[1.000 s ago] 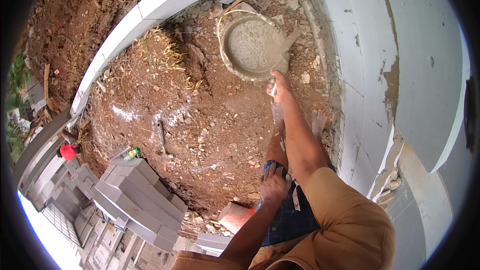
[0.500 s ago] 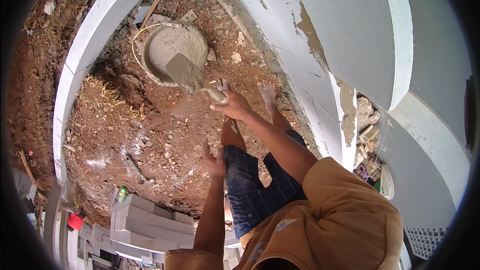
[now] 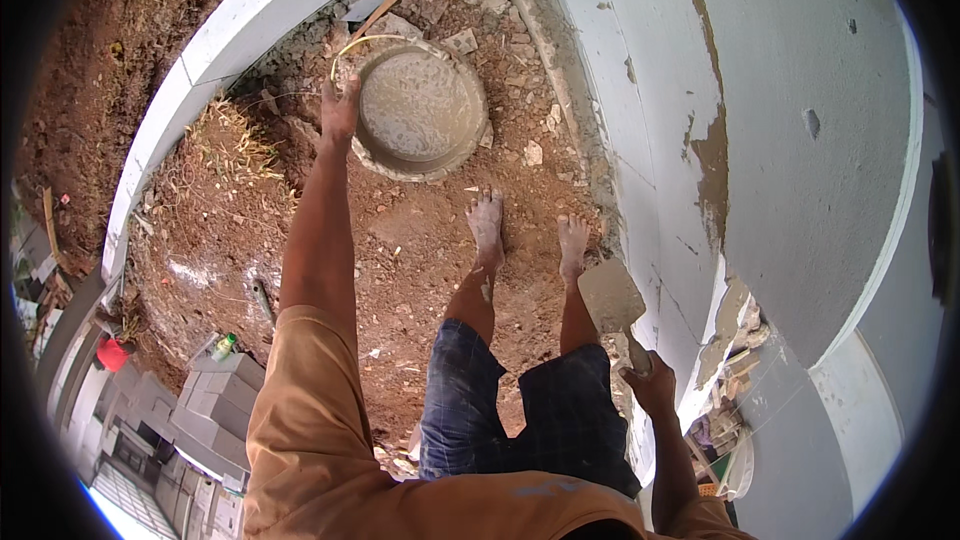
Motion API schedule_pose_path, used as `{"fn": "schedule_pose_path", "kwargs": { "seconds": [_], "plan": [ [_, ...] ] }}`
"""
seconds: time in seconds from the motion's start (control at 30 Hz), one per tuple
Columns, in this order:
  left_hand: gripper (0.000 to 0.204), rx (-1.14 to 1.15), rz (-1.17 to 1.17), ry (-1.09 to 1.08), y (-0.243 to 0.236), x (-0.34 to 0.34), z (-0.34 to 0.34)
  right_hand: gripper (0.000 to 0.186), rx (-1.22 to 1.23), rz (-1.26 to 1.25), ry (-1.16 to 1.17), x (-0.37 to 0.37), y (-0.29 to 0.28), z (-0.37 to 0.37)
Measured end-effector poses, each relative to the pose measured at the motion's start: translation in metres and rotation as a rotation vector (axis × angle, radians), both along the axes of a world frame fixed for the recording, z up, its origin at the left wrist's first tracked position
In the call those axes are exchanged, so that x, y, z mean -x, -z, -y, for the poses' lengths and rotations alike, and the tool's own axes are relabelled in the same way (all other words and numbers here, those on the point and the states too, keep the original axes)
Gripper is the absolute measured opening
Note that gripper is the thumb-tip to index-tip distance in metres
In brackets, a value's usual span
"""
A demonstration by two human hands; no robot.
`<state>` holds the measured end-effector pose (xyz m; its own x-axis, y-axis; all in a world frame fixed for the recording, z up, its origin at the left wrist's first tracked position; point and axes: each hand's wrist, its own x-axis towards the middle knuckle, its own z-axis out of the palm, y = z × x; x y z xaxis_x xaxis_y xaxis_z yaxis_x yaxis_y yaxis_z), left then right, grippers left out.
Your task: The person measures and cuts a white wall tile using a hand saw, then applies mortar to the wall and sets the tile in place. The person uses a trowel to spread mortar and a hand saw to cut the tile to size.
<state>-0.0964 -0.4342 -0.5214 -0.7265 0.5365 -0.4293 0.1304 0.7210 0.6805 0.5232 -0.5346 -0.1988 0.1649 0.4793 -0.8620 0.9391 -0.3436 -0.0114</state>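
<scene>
My left hand [image 3: 341, 112] is at the left side of a round bucket [image 3: 472, 130] with wet grey mortar [image 3: 412, 105] in it. Its fingers close around the thin yellow bucket handle [image 3: 372, 38], though the grip itself is partly hidden. At the lower right, my right hand [image 3: 652, 383] grips a trowel by its handle. The flat, mortar-smeared trowel blade [image 3: 612, 297] points away from me, beside the white wall and close to my right leg.
A block wall [image 3: 660, 140] with smeared mortar rises on the right. A low curved white wall [image 3: 190, 70] bounds the left. Reddish soil with rubble surrounds my bare feet [image 3: 486, 225]. Stacked pale blocks [image 3: 215, 405] with a green bottle [image 3: 225, 345] stand at the lower left.
My left hand has reached forward to the bucket handle. My right hand has drawn the trowel back from over the bucket to the right by the wall. The view has shifted.
</scene>
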Motion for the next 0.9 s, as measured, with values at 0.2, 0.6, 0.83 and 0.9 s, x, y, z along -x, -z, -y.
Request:
{"fn": "schedule_pose_path", "kwargs": {
  "seconds": [0.2, 0.6, 0.83, 0.9],
  "plan": [
    [0.041, 0.094, 0.63, 0.336, -0.08, -0.065, -0.006, 0.063, -0.07, -0.057, 0.101, -0.02, -0.028, 0.056],
    [0.058, 0.112, 0.389, 0.148, -0.284, -0.207, 0.073, 0.071, -0.23, -0.323, -0.309, 0.014, -0.136, 0.015],
    [0.056, -0.104, 0.547, 0.027, -0.47, -0.339, 0.153, 0.035, -0.485, -0.442, -0.524, 0.053, -0.103, -0.005],
    [0.056, -0.157, 0.619, -0.062, -0.512, -0.387, 0.179, 0.039, -0.34, -0.494, -0.536, 0.055, -0.083, 0.008]
  ]
}}
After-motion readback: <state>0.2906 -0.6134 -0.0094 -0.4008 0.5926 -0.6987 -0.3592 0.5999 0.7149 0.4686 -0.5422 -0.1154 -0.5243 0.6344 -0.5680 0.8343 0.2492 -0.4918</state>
